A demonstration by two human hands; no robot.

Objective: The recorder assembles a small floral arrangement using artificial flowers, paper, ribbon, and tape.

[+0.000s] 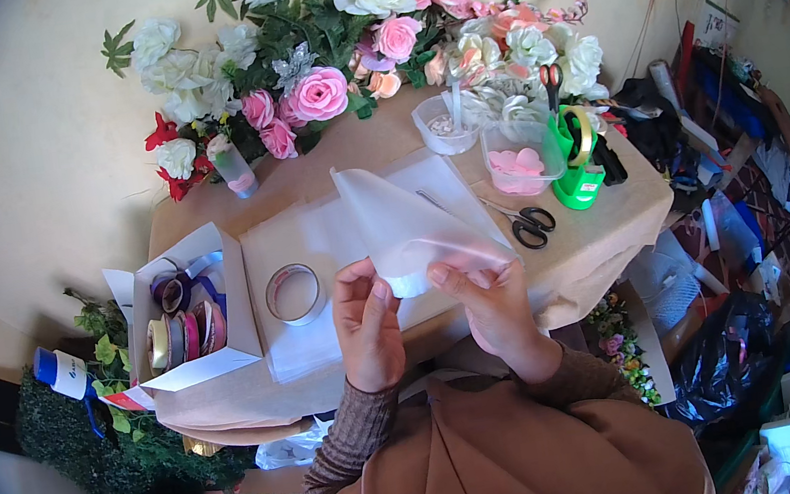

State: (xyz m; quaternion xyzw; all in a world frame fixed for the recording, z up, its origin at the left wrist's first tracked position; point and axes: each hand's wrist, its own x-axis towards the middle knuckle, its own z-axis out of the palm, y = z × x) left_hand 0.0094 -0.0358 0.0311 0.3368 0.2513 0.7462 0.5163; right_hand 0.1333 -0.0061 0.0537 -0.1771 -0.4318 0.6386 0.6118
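Note:
Both hands hold one translucent white wrapping sheet [415,225], curled into a cone-like fold above the table. My left hand [369,319] pinches its lower left edge between thumb and fingers. At its lower right edge, my right hand [493,301] grips the sheet, with some fingers hidden behind it. Flat translucent sheets [288,239] lie beneath, and a roll of tape [291,271] rests on them left of my left hand. Black-handled scissors [531,226] lie to the right of the sheets.
A white box [236,300] of ribbon rolls stands at left. At right are a green tape dispenser [577,179], a plastic tub of pink petal-like pieces [521,165] and a bowl of small white pieces [446,130]. Artificial flowers [318,95] line the table's back, beside a small decorated tube [234,171].

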